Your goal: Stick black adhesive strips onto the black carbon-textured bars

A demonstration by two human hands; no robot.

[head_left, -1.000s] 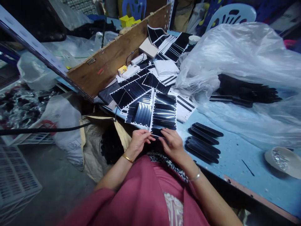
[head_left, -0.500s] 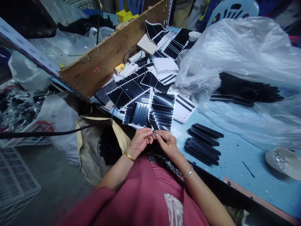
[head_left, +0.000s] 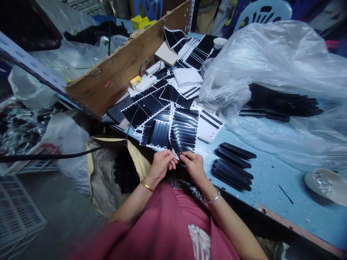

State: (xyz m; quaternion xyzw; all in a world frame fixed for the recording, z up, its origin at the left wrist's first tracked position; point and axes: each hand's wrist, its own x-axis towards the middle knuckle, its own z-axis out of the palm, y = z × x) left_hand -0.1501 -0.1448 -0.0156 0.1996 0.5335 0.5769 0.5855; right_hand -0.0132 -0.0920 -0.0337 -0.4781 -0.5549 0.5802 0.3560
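Black-striped sheet (head_left: 184,126), long axis leading away from near edge of bench (head_left: 271,177); left hand (head_left: 162,164) pinches its near left corner, right hand (head_left: 193,165) pinches it just beside

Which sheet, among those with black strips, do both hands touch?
The glossy sheet straight ahead: its curled near end touches the left hand and right hand; the other sheets lie apart from both.

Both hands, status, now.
Left hand: closed, pinching the near left corner of the sheet of black strips.
Right hand: closed, pinching at that sheet's near edge, seemingly on a strip's end.
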